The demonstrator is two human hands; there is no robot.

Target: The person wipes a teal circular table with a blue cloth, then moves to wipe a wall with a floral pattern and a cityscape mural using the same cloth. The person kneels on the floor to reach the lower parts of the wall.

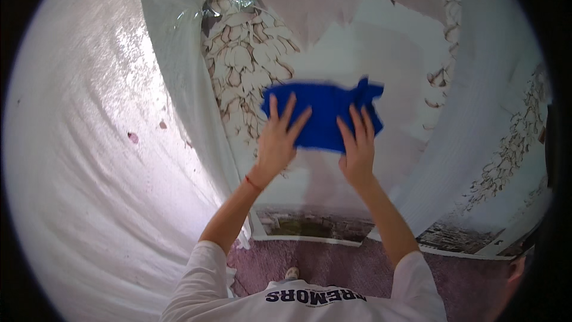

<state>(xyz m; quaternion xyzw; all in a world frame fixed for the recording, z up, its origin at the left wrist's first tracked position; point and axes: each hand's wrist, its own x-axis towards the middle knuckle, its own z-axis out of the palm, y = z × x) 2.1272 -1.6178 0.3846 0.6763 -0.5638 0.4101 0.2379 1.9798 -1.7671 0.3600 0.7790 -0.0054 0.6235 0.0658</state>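
A blue cloth (pixel 319 118), creased and bunched at its far right corner, lies spread in front of me on a pale printed sheet (pixel 277 194). My left hand (pixel 279 136) rests on the cloth's left part with its fingers apart. Over the right part, my right hand (pixel 359 143) lies palm down, fingers also spread. Both thumbs are near the cloth's close edge, and I see no grip around it. Slight blur softens the cloth's edges. A thin red string bracelet (pixel 253 183) circles my left wrist.
White sheeting (pixel 98 179) hangs in folds along the left. Clear plastic film (pixel 192 15) glints at the far left. Another printed sheet (pixel 500 197) stretches along the right. Purplish carpet (pixel 263 264) and a shoe (pixel 292 273) show below; part of a person's limb (pixel 516 273) appears lower right.
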